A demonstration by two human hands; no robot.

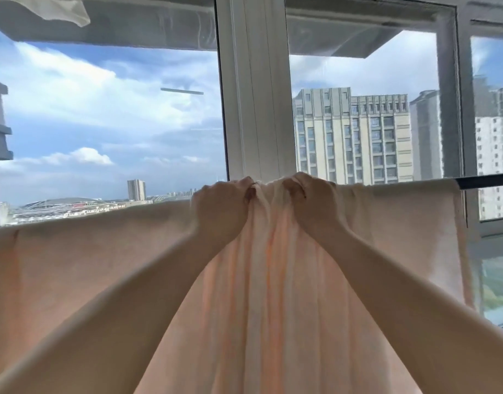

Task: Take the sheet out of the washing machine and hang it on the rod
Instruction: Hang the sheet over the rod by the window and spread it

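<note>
The peach sheet (73, 265) already hung over the rod (486, 182), whose long axis ran left to right across the window, bare only at its right end. Both hands met at the rod's middle: the left hand (219, 209) and right hand (312, 206) had fingers curled tight on 1 bunched gather between them. Spreading probably meant drawing the fists apart along the rod.

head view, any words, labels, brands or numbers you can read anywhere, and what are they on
None can be read.
Sheet: plain peach cloth, no label or print showing.
Rod: bare dark bar, no marking.
Window frame: plain white.
Tall building outside: no sign visible on its face.
Low domed building: a reddish strip that may be a sign, too small and blurred to read.
</note>
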